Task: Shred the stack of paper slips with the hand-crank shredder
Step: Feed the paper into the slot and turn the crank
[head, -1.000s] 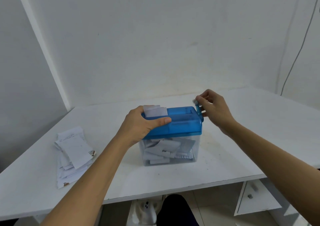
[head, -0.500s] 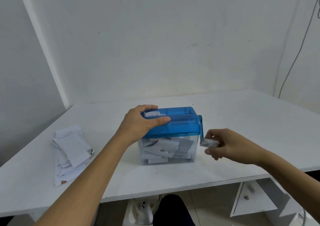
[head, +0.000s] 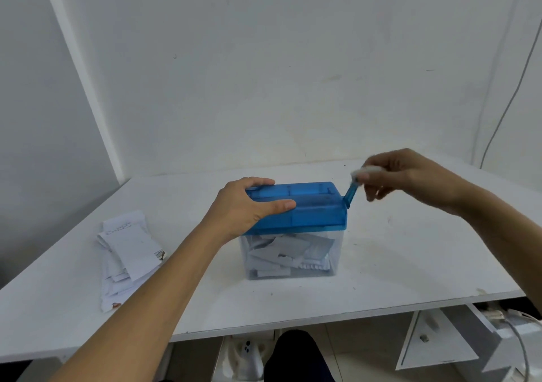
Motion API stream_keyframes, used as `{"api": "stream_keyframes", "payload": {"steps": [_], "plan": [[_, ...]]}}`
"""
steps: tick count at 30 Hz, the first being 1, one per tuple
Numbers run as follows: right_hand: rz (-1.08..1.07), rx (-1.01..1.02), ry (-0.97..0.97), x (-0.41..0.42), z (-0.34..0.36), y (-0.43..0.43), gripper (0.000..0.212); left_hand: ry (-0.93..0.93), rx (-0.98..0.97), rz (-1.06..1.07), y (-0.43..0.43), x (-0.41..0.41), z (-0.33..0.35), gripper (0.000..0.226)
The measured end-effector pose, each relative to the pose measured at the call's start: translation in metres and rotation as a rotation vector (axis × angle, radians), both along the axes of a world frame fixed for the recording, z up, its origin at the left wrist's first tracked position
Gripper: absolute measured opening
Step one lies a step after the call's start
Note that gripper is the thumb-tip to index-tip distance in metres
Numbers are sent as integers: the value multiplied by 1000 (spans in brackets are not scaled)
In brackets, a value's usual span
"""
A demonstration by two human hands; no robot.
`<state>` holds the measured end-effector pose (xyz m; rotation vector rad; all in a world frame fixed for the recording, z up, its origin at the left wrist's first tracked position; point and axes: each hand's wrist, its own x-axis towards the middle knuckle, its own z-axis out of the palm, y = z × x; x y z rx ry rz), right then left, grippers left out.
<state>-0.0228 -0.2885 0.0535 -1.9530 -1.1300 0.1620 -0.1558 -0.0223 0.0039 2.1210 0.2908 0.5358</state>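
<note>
The hand-crank shredder stands mid-table: a blue top on a clear bin holding paper pieces. My left hand grips the left end of the blue top, thumb along its front. My right hand pinches the white knob of the blue crank arm, which points up and to the right. No slip shows above the slot. The stack of paper slips lies loose on the table to the left.
The white table sits in a corner of white walls. A cable hangs down the right wall. Below the front edge are a white drawer unit at right and a dark shape in the middle.
The crank swung from the top down to the low front and back up to the upper right. The slip sticking out of the slot sank and is gone. My left hand stayed put.
</note>
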Motion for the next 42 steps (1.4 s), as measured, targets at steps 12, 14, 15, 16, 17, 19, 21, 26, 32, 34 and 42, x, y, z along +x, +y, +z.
{"api": "stream_keyframes", "payload": {"steps": [12,14,15,16,17,19,21,26,32,34,42], "plan": [[-333,79,126,29,-61,61,15,1,-23,3,0,-1,-6,82],[-297,-58,193,24,-79,58,20,-4,-27,1,-1,-2,-6,82],[-251,-104,237,20,-86,55,24,-7,-26,0,-1,-2,-6,82],[-203,-138,285,15,-91,50,26,-7,-28,0,-1,-2,-6,81],[-161,-167,324,10,-94,44,28,-6,-30,0,-1,-3,-6,81],[-109,-221,344,4,-95,31,32,-9,-33,-2,-2,-3,-6,80],[-85,-267,323,1,-90,19,34,-10,-32,-3,-3,-4,-5,81],[-143,-330,101,-6,-65,12,24,-11,-32,3,-4,-5,-5,82],[-383,42,-50,-15,-29,28,15,2,23,-7,0,-4,-4,58],[-403,73,-138,-22,-21,40,12,11,40,-13,2,-4,-4,48],[-264,-31,-336,-77,-1,102,11,-288,-27,184,22,-37,-21,18]]}}
